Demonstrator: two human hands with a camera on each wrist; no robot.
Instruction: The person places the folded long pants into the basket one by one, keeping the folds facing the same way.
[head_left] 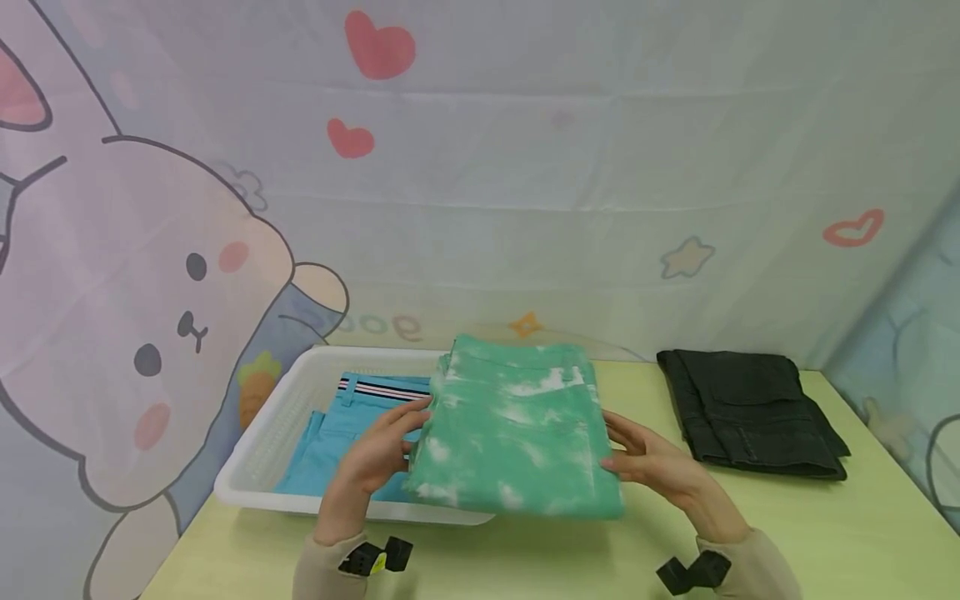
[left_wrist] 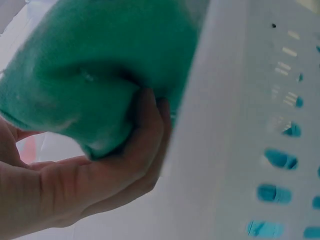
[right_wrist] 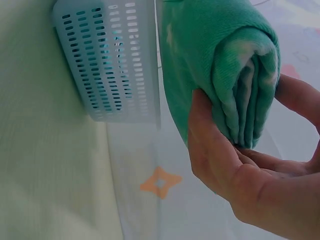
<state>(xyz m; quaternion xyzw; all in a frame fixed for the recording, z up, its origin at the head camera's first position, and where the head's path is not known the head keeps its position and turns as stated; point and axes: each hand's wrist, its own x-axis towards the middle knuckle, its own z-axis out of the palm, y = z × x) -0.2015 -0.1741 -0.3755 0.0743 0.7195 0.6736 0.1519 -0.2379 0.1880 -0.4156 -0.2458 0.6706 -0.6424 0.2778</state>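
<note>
A folded green-and-white tie-dye garment (head_left: 517, 433) is held between both hands, raised over the right part of a white basket (head_left: 247, 475). My left hand (head_left: 382, 450) grips its left edge, fingers curled underneath as the left wrist view shows. On the opposite edge my right hand (head_left: 656, 467) pinches the folded layers, thumb on one face and fingers on the other; the rolled layers (right_wrist: 245, 95) show end-on in the right wrist view. Inside the basket lies a folded blue garment (head_left: 330, 442) with a striped waistband, partly hidden by the left hand and the green garment.
Folded black trousers (head_left: 753, 412) lie at the right rear of the pale yellow table (head_left: 847, 542). Behind the table hangs a printed backdrop (head_left: 525, 183) with a rabbit and hearts. The basket's slotted wall (left_wrist: 215, 150) stands right beside the left hand.
</note>
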